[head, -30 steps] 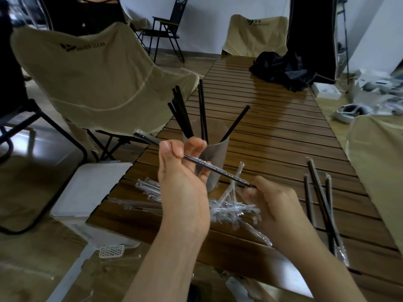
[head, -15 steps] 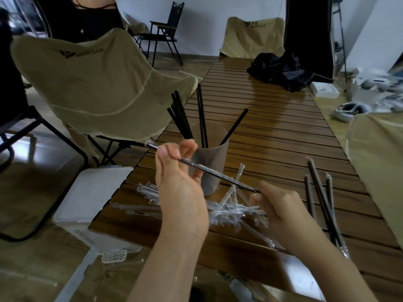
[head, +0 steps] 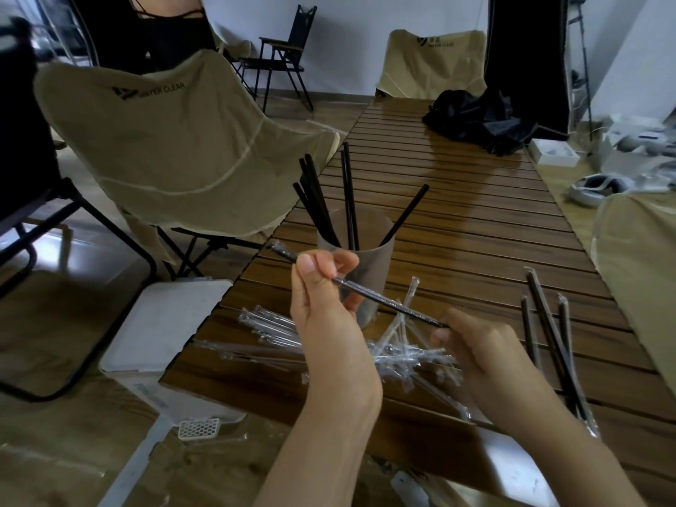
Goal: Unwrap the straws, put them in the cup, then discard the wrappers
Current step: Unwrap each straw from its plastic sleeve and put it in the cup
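Slatted wooden worktop (head: 475, 228) running to a far white wall (head: 365, 38). Beige folding chair (head: 175, 148) at left. Glossy brown floor (head: 55, 360).

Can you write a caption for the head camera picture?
Two hands hold a wrapped straw above the cup.

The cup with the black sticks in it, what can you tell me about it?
The cup is a tall, frosted, see-through tumbler that looks like plastic. It stands upright on the slatted wooden table, just behind a heap of clear wrappers. Several bare black straws lean inside it, fanning out past the rim. The left hand is in front of its lower part, so I cannot tell whether they touch.
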Motion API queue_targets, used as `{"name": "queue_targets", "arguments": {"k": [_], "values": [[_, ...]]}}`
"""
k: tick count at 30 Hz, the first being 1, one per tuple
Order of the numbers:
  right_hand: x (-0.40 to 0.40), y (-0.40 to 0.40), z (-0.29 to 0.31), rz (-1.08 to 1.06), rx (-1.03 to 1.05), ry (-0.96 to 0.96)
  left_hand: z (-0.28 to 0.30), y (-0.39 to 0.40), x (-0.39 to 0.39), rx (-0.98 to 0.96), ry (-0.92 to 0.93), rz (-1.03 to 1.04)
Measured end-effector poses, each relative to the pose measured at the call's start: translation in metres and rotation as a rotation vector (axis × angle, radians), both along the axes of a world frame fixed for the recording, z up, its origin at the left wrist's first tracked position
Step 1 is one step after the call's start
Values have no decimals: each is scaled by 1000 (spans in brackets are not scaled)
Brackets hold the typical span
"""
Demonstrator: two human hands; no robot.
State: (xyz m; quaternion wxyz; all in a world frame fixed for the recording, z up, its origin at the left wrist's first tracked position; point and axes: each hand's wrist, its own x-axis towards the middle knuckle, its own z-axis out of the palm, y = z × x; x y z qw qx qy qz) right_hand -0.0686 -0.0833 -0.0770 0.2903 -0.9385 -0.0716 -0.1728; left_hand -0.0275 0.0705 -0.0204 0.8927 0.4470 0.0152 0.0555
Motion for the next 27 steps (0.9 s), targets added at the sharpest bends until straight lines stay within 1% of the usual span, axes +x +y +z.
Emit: {"name": "queue_targets", "arguments": {"k": [4,7,12,15,18,22,27], "values": [[-2,0,4,-15,75,-17,-1,0,0,37,40,-18],[-1,0,6,1,75,-5,1,8,7,86,85,-6],[2,5,4,25,47,31,7,25,20,-18,65,74],[1,12,7,27,52,11,5,23,21,-66,63,68],[-1,18,5,44,45,30,4,16,17,-45,41,59],[-1,16,4,17,74,60,2,9,12,-15,3,45],[-2,19,10,1,99,22,6,10,8,15,-123,50]]}}
